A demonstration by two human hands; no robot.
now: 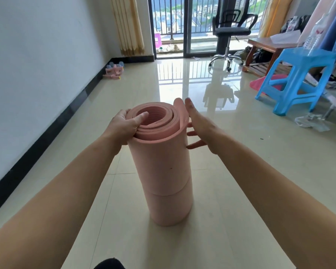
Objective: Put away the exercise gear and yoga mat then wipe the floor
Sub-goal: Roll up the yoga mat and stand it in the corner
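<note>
The pink yoga mat (163, 171) stands upright on the pale tiled floor (241, 191) in the middle of the frame, rolled into a thick tube with its open spiral end facing up at me. My left hand (124, 125) grips the top rim on the left side of the roll: the thumb is hooked down into the hollow core and the other fingers are curled round the outer layers. My right hand (200, 127) is flat against the right side of the roll near the top, fingers straight and spread apart, pressing on the loose outer edge of the mat, which stands slightly away from the roll there. A seam line runs round the tube in its lower part.

In the upper left of the frame, against the dark skirting of the white wall (37, 65), a small pile of pink and light blue exercise gear (113, 71) lies on the floor, well apart from the mat. Behind it hangs a yellow curtain (128, 26) beside the glass balcony door (186, 26). A black office chair (229, 30) stands before the door at the upper centre. On the right sit a blue plastic stool (299, 78) and, behind it, a low wooden table (264, 47). Some crumpled clear plastic (310, 123) lies on the floor just below the stool.
</note>
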